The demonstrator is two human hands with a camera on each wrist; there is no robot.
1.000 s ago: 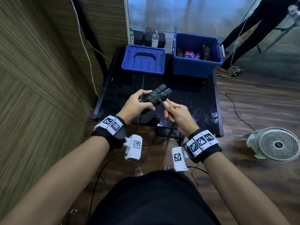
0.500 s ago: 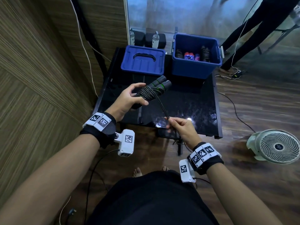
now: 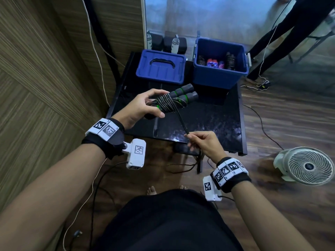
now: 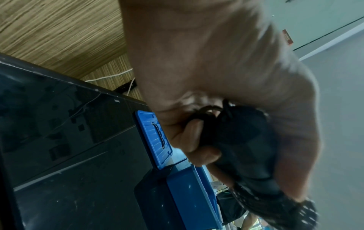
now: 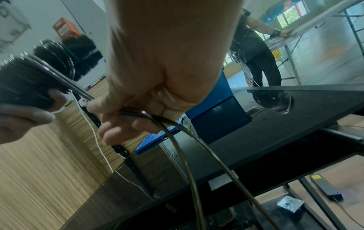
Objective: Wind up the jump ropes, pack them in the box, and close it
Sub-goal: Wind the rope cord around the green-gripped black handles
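Note:
My left hand (image 3: 145,105) grips the two black, green-ringed handles of a jump rope (image 3: 174,99) held side by side above the black table (image 3: 213,122); several turns of black cord are wound round them. The cord (image 3: 181,120) runs taut down to my right hand (image 3: 201,144), which pinches it near the table's front edge. In the right wrist view the loose cord (image 5: 185,155) hangs from the fingers (image 5: 118,124) toward the floor. The left wrist view shows my left hand (image 4: 197,140) wrapped round the handles (image 4: 240,147). An open blue box (image 3: 220,64) at the back right holds several wound ropes. Its blue lid (image 3: 161,67) lies to the left.
A wood-panelled wall (image 3: 45,78) runs along the left. A white floor fan (image 3: 306,165) stands at the right. Cables (image 3: 261,122) trail over the wooden floor. Another person's legs (image 3: 282,33) are behind the box. Two bottles (image 3: 175,44) stand behind the lid.
My right hand has slid down the cord from the handles to the table's front edge, drawing the cord taut. My left hand has lifted the bundle slightly away.

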